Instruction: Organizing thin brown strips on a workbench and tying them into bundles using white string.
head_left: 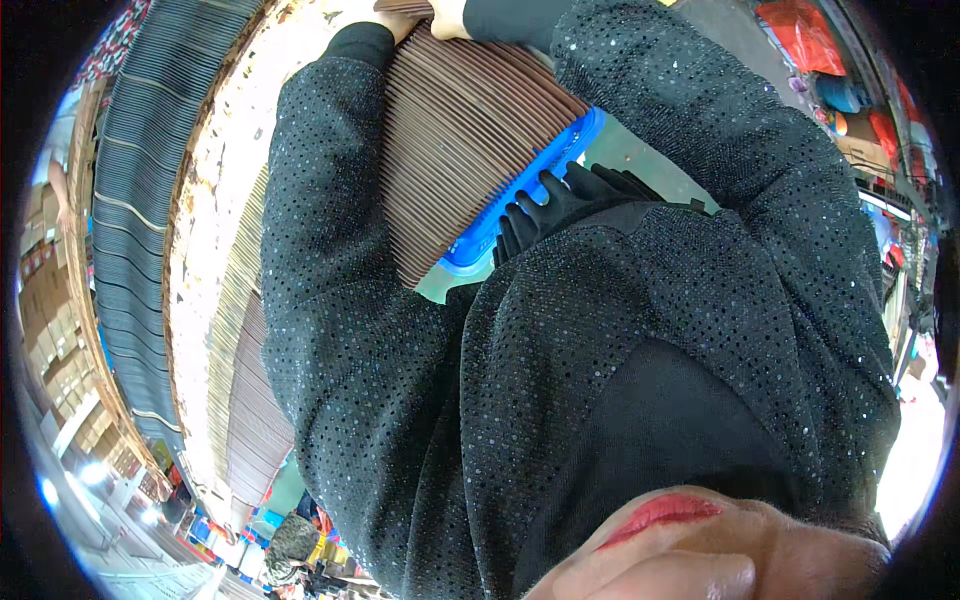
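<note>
Perhaps brown strips [470, 130] spill over blue tray [560, 150] if nudged; left hand [401, 23], right hand [451, 18] at far end (cropped: openness, grip unclear).

Blue plastic tray [482, 236] with a row of thin brown strips [455, 150].

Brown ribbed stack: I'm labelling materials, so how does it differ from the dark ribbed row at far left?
The brown ribbed stack is mid-brown; the dark ribbed row is blackish grey. The stack lies between the left sleeve and right sleeve, the row left of both. Pale bands cross the row; the stack shows none. Both look finely ridged.
</note>
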Action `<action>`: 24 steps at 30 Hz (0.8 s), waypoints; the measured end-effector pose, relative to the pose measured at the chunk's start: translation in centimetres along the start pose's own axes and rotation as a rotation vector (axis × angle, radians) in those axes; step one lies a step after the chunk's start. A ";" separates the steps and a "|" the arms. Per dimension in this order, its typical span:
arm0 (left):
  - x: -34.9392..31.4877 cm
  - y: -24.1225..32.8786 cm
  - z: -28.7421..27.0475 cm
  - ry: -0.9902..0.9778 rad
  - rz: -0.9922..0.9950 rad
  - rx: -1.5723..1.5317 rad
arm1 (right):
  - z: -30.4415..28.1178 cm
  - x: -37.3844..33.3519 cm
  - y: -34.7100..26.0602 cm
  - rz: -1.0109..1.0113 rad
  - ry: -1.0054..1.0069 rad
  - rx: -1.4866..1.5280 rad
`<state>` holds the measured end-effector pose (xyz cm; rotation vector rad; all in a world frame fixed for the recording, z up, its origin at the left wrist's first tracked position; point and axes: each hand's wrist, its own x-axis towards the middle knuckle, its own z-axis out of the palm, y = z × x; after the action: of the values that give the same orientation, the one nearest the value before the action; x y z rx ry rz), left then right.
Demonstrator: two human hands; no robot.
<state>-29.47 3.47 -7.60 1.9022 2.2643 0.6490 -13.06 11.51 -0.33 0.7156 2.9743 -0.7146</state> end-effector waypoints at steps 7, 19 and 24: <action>0.3 0.7 0.0 0.227 0.048 -0.083 | -2.7 -0.1 2.3 -0.006 0.173 0.190; -1.8 -5.6 2.2 0.060 0.086 0.055 | 2.0 2.5 0.1 -0.182 -0.119 -0.206; -0.4 -2.0 2.0 0.093 0.112 0.035 | 3.5 0.9 4.0 -0.121 0.127 0.182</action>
<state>-30.46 3.33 -10.25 2.0693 2.2495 0.7315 -12.46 13.59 -5.25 0.6124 3.1190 -0.9936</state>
